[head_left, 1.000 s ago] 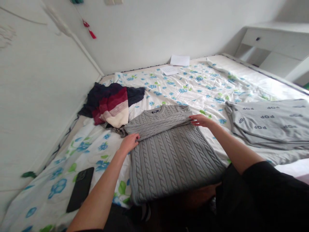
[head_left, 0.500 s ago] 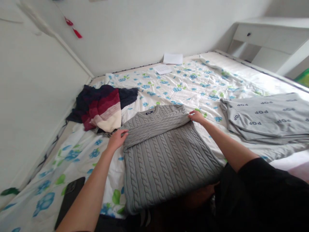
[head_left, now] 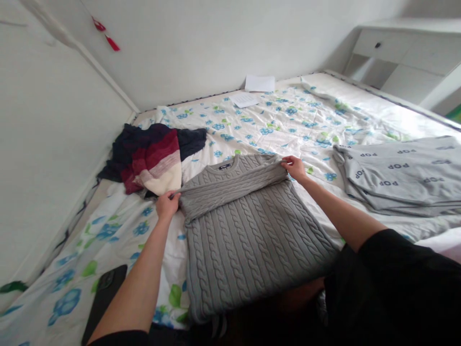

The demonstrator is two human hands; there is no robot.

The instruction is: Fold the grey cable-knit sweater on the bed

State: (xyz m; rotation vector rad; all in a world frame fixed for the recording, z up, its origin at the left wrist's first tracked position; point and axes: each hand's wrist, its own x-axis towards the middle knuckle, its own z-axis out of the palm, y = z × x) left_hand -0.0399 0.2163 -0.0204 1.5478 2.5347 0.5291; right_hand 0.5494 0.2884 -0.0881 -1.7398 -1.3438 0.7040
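A grey cable-knit sweater (head_left: pixel 248 245) lies flat on the bed in front of me, its neckline at the far end. Its sleeves are laid across the chest in a band. My left hand (head_left: pixel 167 204) pinches the band's left end, which is drawn taut just past the sweater's side. At the other end, my right hand (head_left: pixel 294 168) grips the sleeve between thumb and fingers near the right shoulder. The band's upper edge is slightly raised between both hands.
Striped dark, red and cream clothing (head_left: pixel 154 158) lies bunched at the left. Folded grey fabric printed "POP" (head_left: pixel 396 168) is on the right. A black phone (head_left: pixel 104 298) rests by my left forearm. Papers (head_left: pixel 259 83) lie near the wall, and a white desk (head_left: pixel 406 53) stands beyond the bed.
My left hand has moved outward to the left and closed on the sleeve's end, pulling the band straighter. My right hand keeps its hold, slightly higher.
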